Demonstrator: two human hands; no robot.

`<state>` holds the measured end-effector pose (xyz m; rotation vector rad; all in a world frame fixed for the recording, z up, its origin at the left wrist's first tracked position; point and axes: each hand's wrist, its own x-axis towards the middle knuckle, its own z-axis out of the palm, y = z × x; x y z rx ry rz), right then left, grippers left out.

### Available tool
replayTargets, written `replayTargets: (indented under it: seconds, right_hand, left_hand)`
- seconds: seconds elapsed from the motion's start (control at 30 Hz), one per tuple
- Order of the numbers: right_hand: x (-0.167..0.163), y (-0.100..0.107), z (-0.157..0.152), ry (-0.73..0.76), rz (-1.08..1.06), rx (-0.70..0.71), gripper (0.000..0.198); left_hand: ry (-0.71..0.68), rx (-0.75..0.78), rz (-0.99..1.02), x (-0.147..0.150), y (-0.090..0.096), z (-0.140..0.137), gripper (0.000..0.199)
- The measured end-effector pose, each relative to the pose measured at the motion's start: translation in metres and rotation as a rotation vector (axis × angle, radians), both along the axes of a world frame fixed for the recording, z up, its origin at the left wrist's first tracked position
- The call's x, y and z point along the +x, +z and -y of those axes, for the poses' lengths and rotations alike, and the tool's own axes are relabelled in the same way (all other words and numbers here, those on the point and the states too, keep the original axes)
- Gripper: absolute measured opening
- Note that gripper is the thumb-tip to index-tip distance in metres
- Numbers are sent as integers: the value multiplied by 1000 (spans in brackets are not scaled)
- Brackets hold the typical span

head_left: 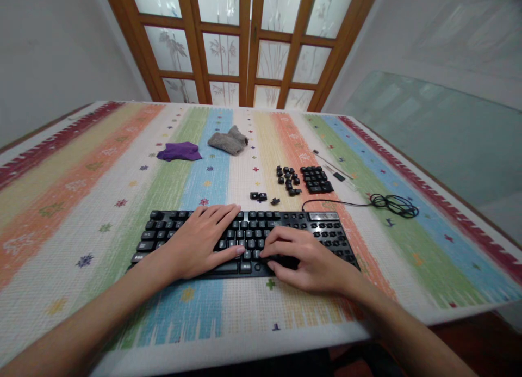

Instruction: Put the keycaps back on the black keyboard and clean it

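The keyboard (249, 233) is lying lengthwise near the table's front edge, its hard black plastic showing pale-lettered, squarish keys on the left and small exposed switches at the right end. The left hand (199, 238) is spreading flat across the keys, fingers nearly straight and close together, thumb stretching wide; it is pressing on the keyboard rather than grasping anything. The right hand (305, 254) is curling over the lower keys right of centre, thumb and forefinger bending close together; whether a small piece is sitting between them cannot be told.

Just beyond, two keycaps (258, 196) are lying together, with a jumbled heap (288, 180) and a neat block of caps (317, 179) further right. The thin cable (392, 205) is looping in smooth coils. Farther back, a crumpled purple cloth (179, 152) and a fuzzy grey cloth (227, 142) are resting on the woven-looking, striped tablecloth (101, 252).
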<state>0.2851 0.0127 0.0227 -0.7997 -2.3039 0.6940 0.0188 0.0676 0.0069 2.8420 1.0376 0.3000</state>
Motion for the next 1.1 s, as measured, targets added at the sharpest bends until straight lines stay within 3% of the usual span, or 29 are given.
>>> replayTargets:
  seconds: [1.1]
  right_hand:
    - [-5,-3,3,54,50,44,14]
  left_hand:
    - [4,10,-1,-2,-2,-1,78]
